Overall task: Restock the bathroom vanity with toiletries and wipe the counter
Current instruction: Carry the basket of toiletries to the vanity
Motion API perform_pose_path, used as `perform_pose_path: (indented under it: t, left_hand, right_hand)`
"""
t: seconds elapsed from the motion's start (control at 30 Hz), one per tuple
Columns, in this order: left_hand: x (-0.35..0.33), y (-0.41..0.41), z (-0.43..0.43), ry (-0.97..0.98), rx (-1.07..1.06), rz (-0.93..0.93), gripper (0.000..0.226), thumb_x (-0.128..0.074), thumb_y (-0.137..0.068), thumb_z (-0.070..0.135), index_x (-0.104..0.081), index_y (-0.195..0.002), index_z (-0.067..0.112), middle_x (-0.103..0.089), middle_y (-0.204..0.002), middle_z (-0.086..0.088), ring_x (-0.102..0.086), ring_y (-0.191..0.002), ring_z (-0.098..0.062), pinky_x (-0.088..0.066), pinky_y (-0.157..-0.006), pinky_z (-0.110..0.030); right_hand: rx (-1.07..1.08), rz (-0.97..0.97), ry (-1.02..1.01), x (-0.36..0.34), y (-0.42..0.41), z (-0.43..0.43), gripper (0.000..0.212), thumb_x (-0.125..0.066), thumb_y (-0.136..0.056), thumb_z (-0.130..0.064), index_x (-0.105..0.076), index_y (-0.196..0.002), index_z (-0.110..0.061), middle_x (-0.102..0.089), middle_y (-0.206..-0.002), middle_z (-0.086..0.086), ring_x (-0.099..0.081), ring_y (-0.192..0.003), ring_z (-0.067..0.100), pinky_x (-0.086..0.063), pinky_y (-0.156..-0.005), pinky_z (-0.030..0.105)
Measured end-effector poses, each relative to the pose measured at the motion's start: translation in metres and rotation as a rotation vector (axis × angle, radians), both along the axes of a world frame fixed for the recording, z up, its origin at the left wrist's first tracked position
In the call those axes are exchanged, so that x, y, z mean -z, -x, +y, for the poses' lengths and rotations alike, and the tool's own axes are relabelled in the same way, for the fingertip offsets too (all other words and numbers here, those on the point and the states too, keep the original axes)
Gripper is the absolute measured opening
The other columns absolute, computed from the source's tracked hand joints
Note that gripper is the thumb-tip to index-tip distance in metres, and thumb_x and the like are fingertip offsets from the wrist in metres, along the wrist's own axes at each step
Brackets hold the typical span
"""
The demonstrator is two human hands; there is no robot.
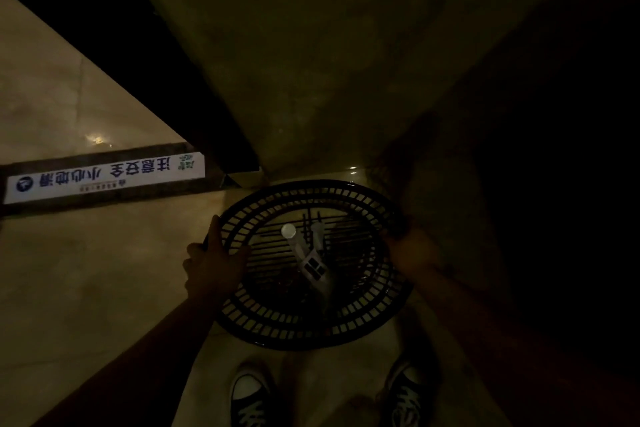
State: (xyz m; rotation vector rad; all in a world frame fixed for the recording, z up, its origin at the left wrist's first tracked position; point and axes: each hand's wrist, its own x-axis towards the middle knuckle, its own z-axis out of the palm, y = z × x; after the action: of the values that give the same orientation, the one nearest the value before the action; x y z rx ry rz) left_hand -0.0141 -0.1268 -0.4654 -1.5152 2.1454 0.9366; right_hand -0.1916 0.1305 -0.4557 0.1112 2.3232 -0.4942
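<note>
A black slotted plastic basket (311, 329) hangs in front of me above the floor, in very dim light. My left hand (211, 260) grips its left rim, thumb over the edge. My right hand (412, 250) holds the right rim, blurred and dark. Inside the basket lie pale tubes (304, 250) with round white caps, leaning together; how many is unclear.
A wall or door panel (329, 62) rises straight ahead. A dark threshold strip with a white warning sticker (104, 177) crosses the pale tile floor (86, 288) at left. My two dark sneakers (249, 395) stand below the basket. The right side is black.
</note>
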Motion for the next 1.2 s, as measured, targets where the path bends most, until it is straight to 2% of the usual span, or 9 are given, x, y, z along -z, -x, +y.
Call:
perform_pose_path:
  t: [0.2,0.37,0.6,0.7,0.83,0.9,1.03,1.1,1.2]
  left_hand:
    - [-0.034,-0.005,-0.001,-0.005,-0.039,0.002,0.081,-0.053,-0.086,0.064,-0.010,-0.152,0.047,-0.034,-0.130,-0.024,-0.035,-0.122,-0.051,-0.035,-0.100,-0.057]
    - [-0.114,-0.006,0.006,0.053,-0.039,0.032,0.076,-0.055,-0.090,0.055,-0.012,-0.152,0.046,-0.036,-0.127,-0.023,-0.036,-0.122,-0.047,-0.037,-0.099,-0.057]
    - [-0.269,-0.019,0.019,0.110,-0.020,0.126,0.080,-0.059,-0.087,0.058,-0.012,-0.151,0.047,-0.036,-0.124,-0.018,-0.033,-0.123,-0.042,-0.038,-0.098,-0.055]
    - [-0.335,-0.031,0.024,0.154,-0.015,0.166,0.081,-0.059,-0.087,0.057,-0.013,-0.152,0.046,-0.036,-0.123,-0.018,-0.033,-0.121,-0.040,-0.039,-0.096,-0.054]
    - [-0.413,-0.049,0.026,0.258,0.029,0.225,0.085,-0.058,-0.085,0.060,-0.013,-0.154,0.040,-0.036,-0.126,-0.022,-0.036,-0.118,-0.041,-0.040,-0.092,-0.054]
    - [-0.447,-0.058,0.027,0.291,0.029,0.259,0.085,-0.052,-0.082,0.068,-0.012,-0.153,0.042,-0.035,-0.136,-0.025,-0.034,-0.125,-0.042,-0.040,-0.095,-0.056]
    - [-0.504,-0.069,0.026,0.338,0.062,0.303,0.085,-0.049,-0.084,0.071,0.002,-0.149,0.054,-0.037,-0.135,-0.027,-0.038,-0.124,-0.044,-0.042,-0.093,-0.053]
    - [-0.534,-0.069,0.025,0.376,0.095,0.348,0.086,-0.049,-0.082,0.074,-0.003,-0.151,0.050,-0.042,-0.127,-0.027,-0.044,-0.117,-0.044,-0.044,-0.088,-0.051]
    - [-0.586,-0.063,0.027,0.446,0.090,0.398,0.087,-0.037,-0.077,0.083,-0.012,-0.152,0.047,-0.041,-0.105,-0.014,-0.048,-0.109,-0.042,-0.045,-0.086,-0.048]
  right_hand:
    - [0.048,-0.007,0.043,-0.040,-0.001,0.007,0.056,-0.048,-0.098,-0.047,-0.044,-0.141,-0.011,-0.053,-0.136,0.016,-0.053,-0.121,0.035,-0.043,-0.102,0.050]
    - [0.047,0.043,0.059,-0.118,-0.003,0.014,0.057,-0.049,-0.096,-0.052,-0.044,-0.140,-0.016,-0.057,-0.133,0.013,-0.057,-0.117,0.032,-0.046,-0.099,0.050]
    - [0.045,0.129,0.106,-0.266,-0.011,0.025,0.054,-0.057,-0.091,-0.052,-0.051,-0.134,-0.019,-0.059,-0.126,0.010,-0.061,-0.109,0.028,-0.052,-0.090,0.043]
    - [0.008,0.241,0.093,-0.343,-0.019,0.027,0.057,-0.060,-0.087,-0.053,-0.053,-0.134,-0.020,-0.056,-0.128,0.010,-0.057,-0.114,0.031,-0.052,-0.092,0.045]
    - [-0.022,0.343,0.214,-0.435,-0.029,0.031,0.055,-0.062,-0.086,-0.049,-0.054,-0.135,-0.025,-0.058,-0.127,0.009,-0.056,-0.116,0.032,-0.052,-0.093,0.046]
    - [-0.023,0.402,0.243,-0.475,-0.034,0.033,0.054,-0.063,-0.086,-0.047,-0.054,-0.135,-0.025,-0.057,-0.127,0.011,-0.054,-0.118,0.033,-0.050,-0.095,0.045]
    - [-0.011,0.534,0.297,-0.547,-0.044,0.038,0.058,-0.064,-0.088,-0.046,-0.053,-0.137,-0.017,-0.054,-0.130,0.015,-0.049,-0.123,0.034,-0.045,-0.097,0.043]
    - [-0.024,0.585,0.310,-0.580,-0.046,0.042,0.064,-0.063,-0.087,-0.049,-0.050,-0.140,-0.017,-0.052,-0.133,0.014,-0.047,-0.126,0.033,-0.044,-0.100,0.043]
    - [-0.047,0.658,0.350,-0.625,-0.045,0.052,0.062,-0.062,-0.086,-0.051,-0.051,-0.139,-0.021,-0.054,-0.128,0.011,-0.050,-0.122,0.031,-0.046,-0.095,0.042]
